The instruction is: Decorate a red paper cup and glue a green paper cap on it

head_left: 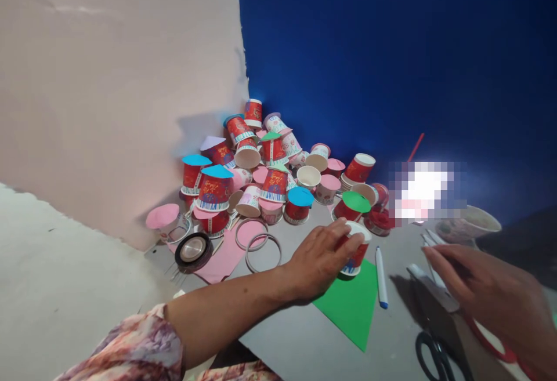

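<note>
My left hand [324, 259] has its fingers curled round a red paper cup [357, 253] with a white top end and blue marks low on its side. The cup is just over or on a sheet of green paper [348, 305]. At the right, my right hand [483, 294] is closed in a pinch over some thin whitish items; what lies between the fingertips I cannot make out. Black-handled scissors [430, 355] lie below it, beside a red loop handle [489, 340] partly under the hand. Between the hands rests a white marker [381, 279] with a blue end.
Many decorated paper cups, some with blue paper tops [216, 171], are heaped against the wall corner. Tape rolls [194, 250], grey rings [263, 253] and pink paper [224, 259] lie left. A pale bowl [483, 218] and a blurred bright patch are at right.
</note>
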